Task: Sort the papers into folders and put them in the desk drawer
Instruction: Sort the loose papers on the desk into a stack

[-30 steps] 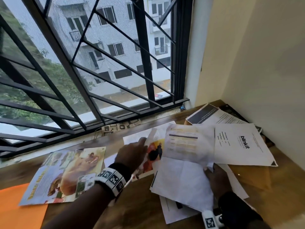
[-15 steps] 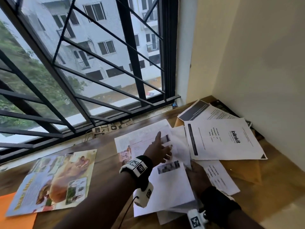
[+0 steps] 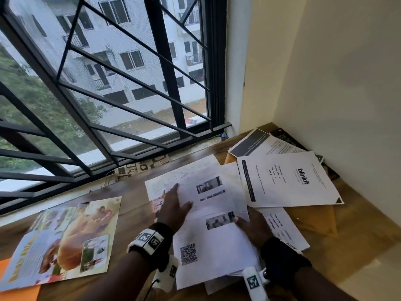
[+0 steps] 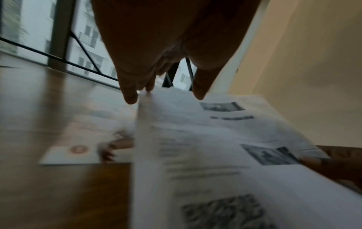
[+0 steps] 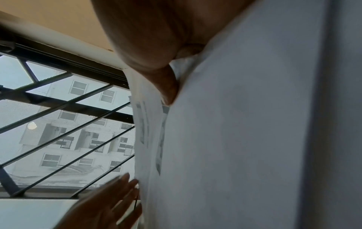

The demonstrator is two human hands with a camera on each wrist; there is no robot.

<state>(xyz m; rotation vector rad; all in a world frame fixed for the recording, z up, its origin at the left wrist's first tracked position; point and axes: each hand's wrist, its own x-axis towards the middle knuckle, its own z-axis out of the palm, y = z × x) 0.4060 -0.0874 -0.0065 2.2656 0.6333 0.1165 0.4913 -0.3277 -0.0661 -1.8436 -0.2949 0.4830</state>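
A stack of white printed sheets [image 3: 212,242] with small photos and a QR code is lifted slightly off the wooden desk [image 3: 130,216]. My right hand [image 3: 249,222] grips its right edge, thumb [image 5: 168,86] pressed on the top sheet [image 5: 245,139]. My left hand [image 3: 178,198] lies with straight fingers [image 4: 129,94] against the left edge of the stack [image 4: 215,155]. Further right lie a "blinkit" sheet [image 3: 288,181], a dark-headed sheet [image 3: 260,144] and a brown folder [image 3: 314,220] partly under the papers. An orange folder [image 3: 13,294] shows at the bottom left.
A colourful brochure [image 3: 63,242] lies flat on the left of the desk. A barred window [image 3: 108,83] runs along the far edge, with a patterned strip [image 3: 141,168] on the sill. A cream wall [image 3: 336,83] closes the right side.
My left hand moved right from the colourful leaflet to the white stack's left edge. The stack in my right hand now lies flatter, with a photo and QR-code sheet on top.
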